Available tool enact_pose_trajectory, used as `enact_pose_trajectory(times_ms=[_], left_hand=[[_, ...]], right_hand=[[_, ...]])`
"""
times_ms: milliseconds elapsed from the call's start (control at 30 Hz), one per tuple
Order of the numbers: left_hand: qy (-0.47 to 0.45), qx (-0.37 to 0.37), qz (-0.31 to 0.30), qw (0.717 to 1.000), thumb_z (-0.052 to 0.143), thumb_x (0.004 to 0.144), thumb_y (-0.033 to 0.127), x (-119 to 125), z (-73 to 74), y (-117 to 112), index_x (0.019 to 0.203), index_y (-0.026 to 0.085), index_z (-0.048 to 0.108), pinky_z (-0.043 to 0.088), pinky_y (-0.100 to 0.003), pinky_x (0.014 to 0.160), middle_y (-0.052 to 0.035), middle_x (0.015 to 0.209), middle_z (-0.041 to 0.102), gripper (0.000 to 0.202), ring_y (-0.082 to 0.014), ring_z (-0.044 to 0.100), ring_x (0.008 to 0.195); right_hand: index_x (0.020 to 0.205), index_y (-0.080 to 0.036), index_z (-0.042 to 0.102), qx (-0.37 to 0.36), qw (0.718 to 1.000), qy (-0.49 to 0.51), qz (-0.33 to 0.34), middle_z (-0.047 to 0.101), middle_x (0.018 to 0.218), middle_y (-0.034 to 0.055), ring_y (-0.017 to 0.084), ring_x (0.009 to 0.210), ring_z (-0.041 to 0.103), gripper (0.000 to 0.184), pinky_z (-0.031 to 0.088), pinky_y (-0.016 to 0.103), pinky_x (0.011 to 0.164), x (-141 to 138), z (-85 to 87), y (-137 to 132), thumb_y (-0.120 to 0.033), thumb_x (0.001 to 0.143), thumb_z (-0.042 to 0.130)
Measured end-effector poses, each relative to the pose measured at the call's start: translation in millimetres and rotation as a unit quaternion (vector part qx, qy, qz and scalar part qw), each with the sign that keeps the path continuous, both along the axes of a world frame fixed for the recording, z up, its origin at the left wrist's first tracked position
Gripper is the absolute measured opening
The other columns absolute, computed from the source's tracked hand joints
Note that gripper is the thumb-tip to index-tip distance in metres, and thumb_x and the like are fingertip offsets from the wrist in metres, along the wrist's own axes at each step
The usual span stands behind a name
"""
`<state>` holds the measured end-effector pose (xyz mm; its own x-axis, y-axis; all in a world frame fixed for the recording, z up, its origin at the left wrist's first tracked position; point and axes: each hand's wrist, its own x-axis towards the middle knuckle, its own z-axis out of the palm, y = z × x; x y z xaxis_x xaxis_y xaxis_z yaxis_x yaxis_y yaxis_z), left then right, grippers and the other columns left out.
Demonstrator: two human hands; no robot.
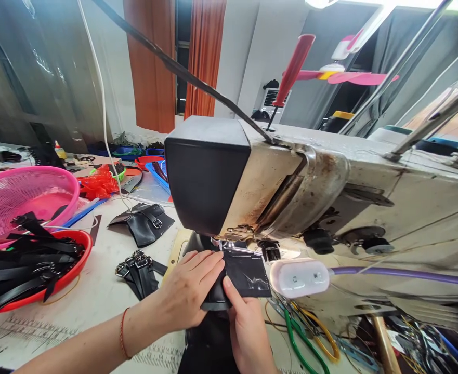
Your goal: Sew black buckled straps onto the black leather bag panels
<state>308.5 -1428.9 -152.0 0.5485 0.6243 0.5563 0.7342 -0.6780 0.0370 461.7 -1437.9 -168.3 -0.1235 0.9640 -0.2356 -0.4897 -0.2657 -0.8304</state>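
Note:
A black leather piece (248,272) lies under the needle area of a sewing machine (207,182). On its left part rests my left hand (190,285), palm down with the fingers stretched out flat, close to the presser foot (232,248). My right hand (246,327) grips the near edge, thumb on top and the other fingers hidden underneath. More black material hangs down between my wrists. To the left, a black leather piece with a buckle (146,223) and a bundle of buckled black straps (141,270) lie on the table.
A red basin (82,265) full of black straps and a pink basket (70,189) stand at left. A small lamp (301,278) sits right of the needle area. Green-handled scissors (297,340) and yellow-handled scissors (322,335) lie below it. A red-handled screwdriver (295,70) stands on the machine.

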Motion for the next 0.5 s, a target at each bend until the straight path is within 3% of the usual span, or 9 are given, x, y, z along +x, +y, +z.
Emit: enact_pose_trajectory(times_ms=[67, 167, 233, 333, 367, 433, 500], left_hand=[[0.0, -0.012, -0.006, 1.0, 0.055, 0.068, 0.012, -1, 0.0, 1, 0.137, 0.007, 0.04, 0.041, -0.051, 0.1, -0.021, 0.14, 0.051, 0.071, -0.0361, 0.05, 0.123], [-0.016, -0.036, -0.02, 0.999, 0.058, 0.074, 0.014, -4, 2.8, 0, 0.142, 0.01, 0.037, 0.039, -0.051, 0.103, -0.02, 0.143, 0.048, 0.072, -0.0351, 0.047, 0.127], [-0.044, -0.067, -0.044, 0.996, 0.067, 0.079, 0.031, -10, 6.1, -2, 0.142, 0.013, 0.039, 0.037, -0.051, 0.107, -0.0195, 0.143, 0.047, 0.071, -0.0347, 0.046, 0.129], [-0.139, -0.101, -0.071, 0.983, 0.065, 0.083, 0.047, -32, 7.6, 2, 0.135, 0.017, 0.05, 0.039, -0.046, 0.107, -0.0172, 0.137, 0.053, 0.061, -0.0302, 0.048, 0.126], [-0.179, -0.099, -0.051, 0.978, 0.06, 0.088, 0.042, -43, 5.8, 6, 0.129, 0.018, 0.054, 0.041, -0.043, 0.105, -0.0159, 0.132, 0.056, 0.048, -0.0276, 0.051, 0.123], [-0.222, -0.091, 0.045, 0.97, 0.048, 0.095, 0.027, -71, -2.1, 14, 0.115, 0.018, 0.063, 0.044, -0.04, 0.1, -0.0133, 0.117, 0.063, 0.028, -0.0235, 0.056, 0.113], [-0.145, -0.137, 0.154, 0.968, 0.045, 0.092, 0.019, -100, -15.2, 21, 0.101, 0.016, 0.068, 0.046, -0.039, 0.094, -0.0119, 0.105, 0.066, 0.025, -0.0237, 0.059, 0.102]], right_hand=[[0.101, -0.02, 0.073, 0.006, 0.999, 0.017, -0.027, 0.075, 0.1, 0.0051, 0.028, 0.109, 0.062, 0.041, 0.047, 0.043, 0.1, 6, 0.5, 6, -0.051, 0.074, 0.072], [0.1, -0.024, 0.072, 0.06, 0.987, 0.007, -0.147, 0.075, 0.092, 0.0028, 0.028, 0.104, 0.064, 0.04, 0.05, 0.043, 0.094, 24, -2.1, 28, -0.055, 0.077, 0.063], [0.09, -0.026, 0.072, 0.103, 0.973, -0.022, -0.205, 0.074, 0.085, 0.0015, 0.028, 0.096, 0.065, 0.029, 0.051, 0.042, 0.089, 39, -3.8, 47, -0.047, 0.071, 0.068], [0.081, -0.027, 0.069, 0.125, 0.968, -0.037, -0.215, 0.072, 0.079, 0.0, 0.026, 0.083, 0.064, 0.026, 0.051, 0.041, 0.08, 56, 1.0, 65, -0.034, 0.057, 0.077], [0.082, -0.027, 0.069, 0.127, 0.969, -0.038, -0.209, 0.072, 0.079, 0.0, 0.025, 0.082, 0.064, 0.029, 0.051, 0.041, 0.079, 59, 5.5, 66, -0.032, 0.055, 0.078], [0.081, -0.027, 0.068, 0.142, 0.966, -0.04, -0.21, 0.071, 0.08, 0.0006, 0.025, 0.083, 0.063, 0.029, 0.05, 0.04, 0.077, 61, 18.2, 64, -0.033, 0.054, 0.077], [0.073, -0.025, 0.066, 0.173, 0.954, -0.029, -0.242, 0.068, 0.077, 0.0005, 0.024, 0.082, 0.062, 0.023, 0.049, 0.039, 0.074, 62, 32.6, 61, -0.034, 0.054, 0.075]])
